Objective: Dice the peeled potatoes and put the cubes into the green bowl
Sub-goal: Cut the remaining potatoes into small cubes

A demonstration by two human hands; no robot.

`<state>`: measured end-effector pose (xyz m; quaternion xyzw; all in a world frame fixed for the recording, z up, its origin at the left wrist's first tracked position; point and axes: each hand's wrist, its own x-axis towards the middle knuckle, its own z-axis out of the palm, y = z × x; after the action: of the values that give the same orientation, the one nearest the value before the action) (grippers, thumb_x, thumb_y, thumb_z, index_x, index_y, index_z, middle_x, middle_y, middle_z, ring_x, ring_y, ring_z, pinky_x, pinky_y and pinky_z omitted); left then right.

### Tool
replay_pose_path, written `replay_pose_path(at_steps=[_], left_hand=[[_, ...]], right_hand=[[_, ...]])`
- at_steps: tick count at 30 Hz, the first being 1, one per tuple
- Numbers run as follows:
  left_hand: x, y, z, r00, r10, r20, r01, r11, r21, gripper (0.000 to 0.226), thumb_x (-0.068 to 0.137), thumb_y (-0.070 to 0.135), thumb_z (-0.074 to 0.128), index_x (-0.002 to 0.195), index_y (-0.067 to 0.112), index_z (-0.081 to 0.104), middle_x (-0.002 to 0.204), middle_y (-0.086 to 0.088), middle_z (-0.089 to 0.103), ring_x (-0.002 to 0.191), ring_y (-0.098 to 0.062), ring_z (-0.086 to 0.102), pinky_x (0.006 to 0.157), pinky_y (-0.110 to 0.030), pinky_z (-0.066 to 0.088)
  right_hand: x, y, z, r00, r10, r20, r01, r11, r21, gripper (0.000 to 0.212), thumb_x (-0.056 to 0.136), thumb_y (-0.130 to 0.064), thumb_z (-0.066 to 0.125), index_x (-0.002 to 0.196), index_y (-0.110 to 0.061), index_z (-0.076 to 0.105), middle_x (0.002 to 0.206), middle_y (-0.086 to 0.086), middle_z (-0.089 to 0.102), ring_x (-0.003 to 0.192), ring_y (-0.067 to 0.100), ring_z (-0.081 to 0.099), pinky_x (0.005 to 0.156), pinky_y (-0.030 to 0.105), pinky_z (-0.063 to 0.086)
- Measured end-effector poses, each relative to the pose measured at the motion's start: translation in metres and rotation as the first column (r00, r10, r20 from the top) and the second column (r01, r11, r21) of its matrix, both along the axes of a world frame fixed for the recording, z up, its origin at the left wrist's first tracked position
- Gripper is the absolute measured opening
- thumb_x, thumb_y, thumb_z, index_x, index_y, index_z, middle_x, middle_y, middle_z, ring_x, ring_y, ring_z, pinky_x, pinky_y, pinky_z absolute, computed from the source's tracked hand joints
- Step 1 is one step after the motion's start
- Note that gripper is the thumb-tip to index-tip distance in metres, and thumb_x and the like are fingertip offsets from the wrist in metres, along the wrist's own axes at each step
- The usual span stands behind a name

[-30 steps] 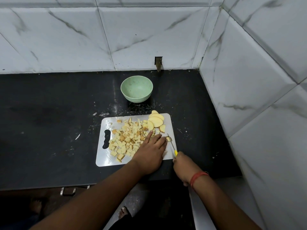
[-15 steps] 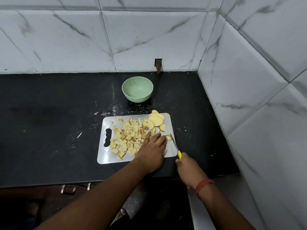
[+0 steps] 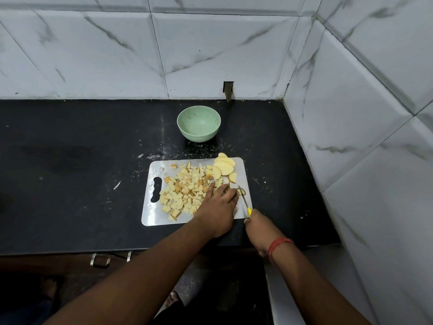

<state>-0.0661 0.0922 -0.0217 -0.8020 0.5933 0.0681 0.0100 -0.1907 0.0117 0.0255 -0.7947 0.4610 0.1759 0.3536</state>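
Mid-dice on the board (image 3: 150, 214): left hand (image 3: 216, 207) laid over a potato piece near the board's right edge, fingers stretched forward and pressing it down (the piece itself mostly hidden beneath them). Right hand (image 3: 257, 227) just off the board's near right corner, curled round the yellow handle of the knife (image 3: 243, 199), blade lying across the board's right side beside the left fingertips, a small offcut (image 3: 241, 190) at its tip. Cubes (image 3: 185, 188) heaped over the board's middle and left; uncut slices (image 3: 223, 168) stacked at its far right corner. Bowl (image 3: 199, 125) beyond the board's far edge, apart from it, nothing visible inside. Judged well short of done: next, more crosscuts with fingertips kept clear of the blade, then the slices, then the cubes moved to the bowl
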Motion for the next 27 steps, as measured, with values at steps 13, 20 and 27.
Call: replay_pose_path(at_steps=[13,20,27], left_hand=[[-0.004,0.001,0.001,1.0,0.006,0.001,-0.006,1.0,0.004,0.057,0.11,0.036,0.025,0.161,0.011,0.025,0.164,-0.004,0.024,0.154,-0.028,0.011,0.126,-0.055,-0.003],[-0.002,0.001,-0.003,0.999,0.011,-0.039,-0.01,1.0,0.001,0.06,0.11,0.04,0.023,0.162,0.01,0.023,0.168,-0.006,0.019,0.156,-0.025,0.005,0.127,-0.051,-0.005],[-0.003,0.002,-0.009,0.998,0.019,-0.056,-0.021,1.0,-0.021,0.06,0.11,0.04,0.023,0.162,0.009,0.023,0.168,-0.006,0.02,0.156,-0.025,0.007,0.127,-0.05,-0.007]], right_hand=[[-0.036,0.011,-0.006,0.997,0.071,0.004,-0.071,0.997,0.011,0.029,0.102,-0.017,0.037,0.124,-0.002,0.046,0.119,0.017,0.058,0.11,0.032,0.058,0.082,0.029,0.042],[-0.019,0.011,0.009,0.999,-0.013,0.042,0.014,1.0,-0.021,0.024,0.104,-0.025,0.037,0.121,-0.009,0.042,0.109,0.015,0.058,0.084,0.03,0.063,0.064,0.045,0.059],[-0.007,0.008,0.003,1.0,-0.012,-0.01,0.012,1.0,-0.008,0.026,0.103,-0.022,0.037,0.124,-0.007,0.04,0.115,0.017,0.057,0.092,0.037,0.064,0.065,0.05,0.059]])
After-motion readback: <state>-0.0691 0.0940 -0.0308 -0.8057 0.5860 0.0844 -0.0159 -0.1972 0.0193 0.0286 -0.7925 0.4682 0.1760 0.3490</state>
